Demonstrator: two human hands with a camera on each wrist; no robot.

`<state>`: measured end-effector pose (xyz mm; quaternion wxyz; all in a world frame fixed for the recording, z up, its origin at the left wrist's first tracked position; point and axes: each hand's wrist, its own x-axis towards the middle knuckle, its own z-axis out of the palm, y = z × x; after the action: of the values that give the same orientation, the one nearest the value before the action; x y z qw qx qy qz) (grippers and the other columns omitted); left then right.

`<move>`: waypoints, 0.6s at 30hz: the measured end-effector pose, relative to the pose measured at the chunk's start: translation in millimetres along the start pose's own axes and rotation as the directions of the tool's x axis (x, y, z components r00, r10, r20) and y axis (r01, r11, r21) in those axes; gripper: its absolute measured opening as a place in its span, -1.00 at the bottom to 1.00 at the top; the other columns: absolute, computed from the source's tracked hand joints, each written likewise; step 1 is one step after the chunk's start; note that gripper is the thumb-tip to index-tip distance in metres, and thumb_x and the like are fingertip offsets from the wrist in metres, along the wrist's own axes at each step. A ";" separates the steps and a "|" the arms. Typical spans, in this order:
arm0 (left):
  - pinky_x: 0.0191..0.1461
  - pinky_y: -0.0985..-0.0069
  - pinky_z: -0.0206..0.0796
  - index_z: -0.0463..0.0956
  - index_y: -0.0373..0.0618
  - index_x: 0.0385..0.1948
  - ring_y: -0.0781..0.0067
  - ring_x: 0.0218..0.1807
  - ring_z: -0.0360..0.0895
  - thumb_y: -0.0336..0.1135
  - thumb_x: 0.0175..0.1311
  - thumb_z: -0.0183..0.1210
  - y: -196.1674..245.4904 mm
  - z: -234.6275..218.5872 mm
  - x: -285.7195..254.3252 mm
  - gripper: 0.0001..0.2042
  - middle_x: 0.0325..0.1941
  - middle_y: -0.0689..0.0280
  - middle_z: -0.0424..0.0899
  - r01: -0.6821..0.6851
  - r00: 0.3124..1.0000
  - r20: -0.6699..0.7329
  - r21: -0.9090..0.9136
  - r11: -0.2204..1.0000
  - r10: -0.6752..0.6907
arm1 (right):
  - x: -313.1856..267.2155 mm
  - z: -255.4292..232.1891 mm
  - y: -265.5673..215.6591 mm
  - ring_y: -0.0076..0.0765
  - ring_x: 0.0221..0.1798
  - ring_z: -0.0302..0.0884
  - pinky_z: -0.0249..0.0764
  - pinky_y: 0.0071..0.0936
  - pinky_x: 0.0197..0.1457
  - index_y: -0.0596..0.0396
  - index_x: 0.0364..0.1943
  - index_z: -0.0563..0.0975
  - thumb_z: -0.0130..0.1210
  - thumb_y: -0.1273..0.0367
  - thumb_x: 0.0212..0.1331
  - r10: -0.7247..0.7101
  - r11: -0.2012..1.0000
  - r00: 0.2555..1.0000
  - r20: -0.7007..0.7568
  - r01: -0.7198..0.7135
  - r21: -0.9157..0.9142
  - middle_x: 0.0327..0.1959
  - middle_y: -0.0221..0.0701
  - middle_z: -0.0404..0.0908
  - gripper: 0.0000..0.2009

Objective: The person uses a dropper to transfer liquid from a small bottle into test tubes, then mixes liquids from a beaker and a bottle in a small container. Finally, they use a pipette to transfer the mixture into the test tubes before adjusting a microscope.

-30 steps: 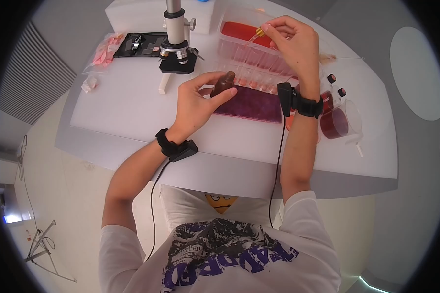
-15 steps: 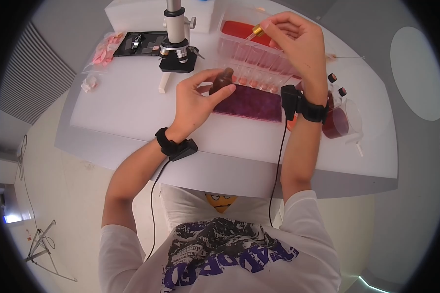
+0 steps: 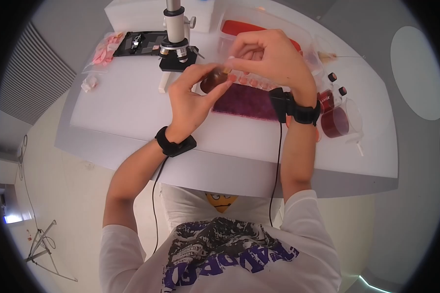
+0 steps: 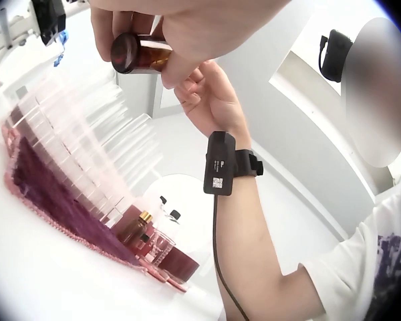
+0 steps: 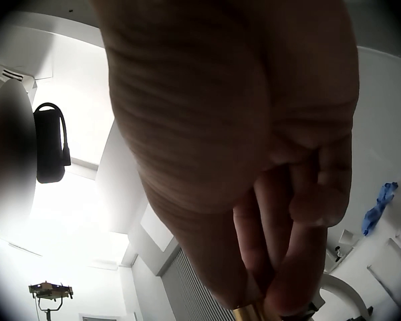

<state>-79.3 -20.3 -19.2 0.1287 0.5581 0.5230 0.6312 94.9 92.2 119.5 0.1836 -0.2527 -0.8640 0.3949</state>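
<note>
A small brown glass bottle (image 3: 212,82) is gripped in the left hand (image 3: 188,105), tilted between thumb and fingers above the table. The right hand (image 3: 274,57) pinches a dropper by its gold-collared cap (image 5: 249,312), right at the bottle's mouth. In the left wrist view the bottle's round base (image 4: 123,53) faces the camera, and the left fingers hide its neck. The dropper's glass tube is out of sight. Below the hands lies a purple cloth (image 3: 247,102), with a row of clear tubes (image 3: 253,80) holding reddish contents behind it.
A microscope (image 3: 176,29) stands at the back, beside a black tray (image 3: 141,43) and a bag of pink pieces (image 3: 107,51). Behind the right hand is a clear bin (image 3: 227,29) with red inside. At right stand a beaker of dark red liquid (image 3: 335,122) and a gold-capped bottle (image 4: 135,227).
The right hand has come left and down from over the clear bin, bringing the dropper to the bottle. The left hand has shifted slightly left and tipped the bottle.
</note>
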 end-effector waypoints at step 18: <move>0.14 0.47 0.61 0.78 -0.26 0.06 0.54 -0.12 0.75 -0.41 0.27 0.61 0.5 1.6 -1.1 -0.65 -0.06 0.31 0.85 -0.040 0.999 -0.001 0.003 0.999 0.040 | 1.9 -5.9 13.1 -0.51 -0.25 0.78 0.65 -0.55 -0.09 0.21 -0.23 0.76 0.43 0.33 0.33 -0.127 0.989 0.992 -0.012 0.125 -0.079 -0.35 -0.38 0.84 -0.81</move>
<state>-77.4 -20.5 -19.8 0.1150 0.5682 0.5127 0.6333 100.2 104.1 113.2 0.2058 -0.2079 -0.8914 0.3463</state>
